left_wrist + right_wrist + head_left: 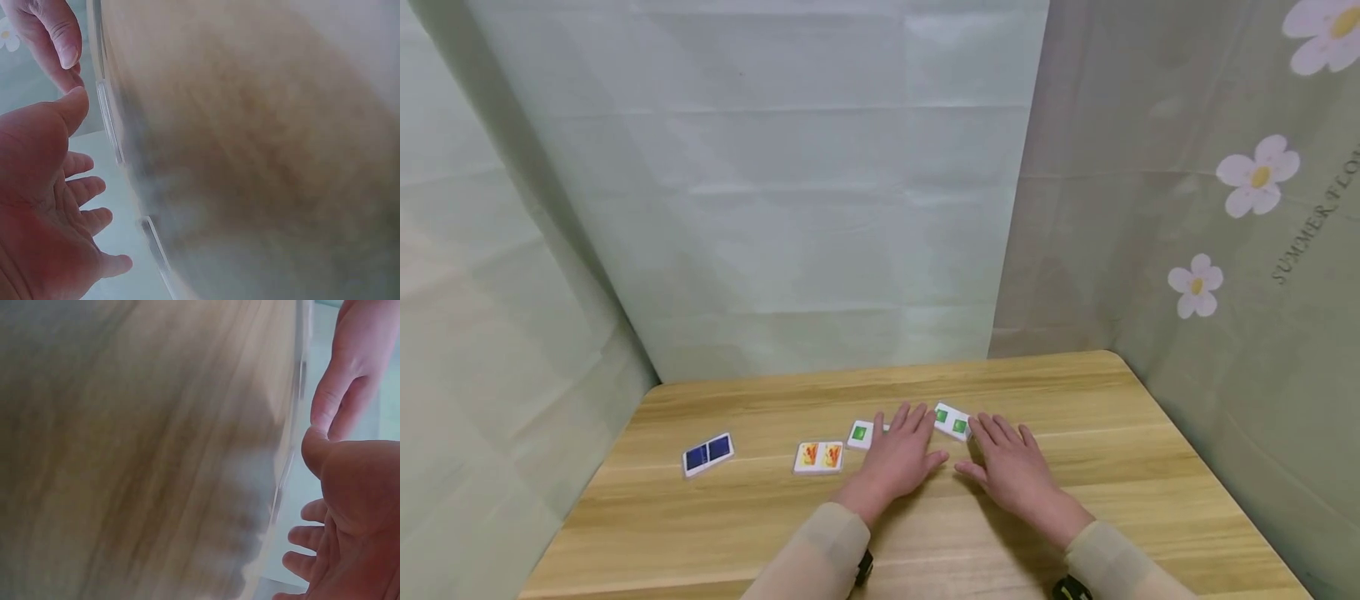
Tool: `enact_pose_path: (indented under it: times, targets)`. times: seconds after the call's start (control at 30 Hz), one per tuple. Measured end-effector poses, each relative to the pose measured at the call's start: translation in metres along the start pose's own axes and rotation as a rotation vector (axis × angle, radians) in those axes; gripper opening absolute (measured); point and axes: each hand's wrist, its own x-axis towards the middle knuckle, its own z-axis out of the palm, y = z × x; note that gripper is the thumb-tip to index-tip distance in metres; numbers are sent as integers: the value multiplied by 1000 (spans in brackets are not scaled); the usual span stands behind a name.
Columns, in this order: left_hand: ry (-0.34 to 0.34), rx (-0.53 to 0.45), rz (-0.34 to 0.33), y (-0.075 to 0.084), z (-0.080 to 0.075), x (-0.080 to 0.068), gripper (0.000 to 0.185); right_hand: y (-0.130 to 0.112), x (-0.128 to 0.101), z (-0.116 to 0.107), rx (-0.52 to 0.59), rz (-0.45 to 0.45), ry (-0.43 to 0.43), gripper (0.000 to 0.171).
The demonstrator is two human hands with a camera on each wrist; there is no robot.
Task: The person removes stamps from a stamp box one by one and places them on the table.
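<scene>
Two hands flat, fingers straight | left hand point(898, 458) touched green tile point(862, 434) | right hand point(1011, 467) touched angled green domino point(952, 422), just ahead

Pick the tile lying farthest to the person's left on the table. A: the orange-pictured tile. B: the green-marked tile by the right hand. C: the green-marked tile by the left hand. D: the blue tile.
D: in the head view the blue tile lies alone toward the left edge of the table, left of the orange tile and both green tiles.
</scene>
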Motion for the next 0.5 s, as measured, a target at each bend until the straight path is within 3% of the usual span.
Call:
enact_pose_path:
  times: [0.5]
  targets:
    - [-28, 19, -4, 2, 0, 9, 75, 3, 2, 3, 19, -2, -36, 77]
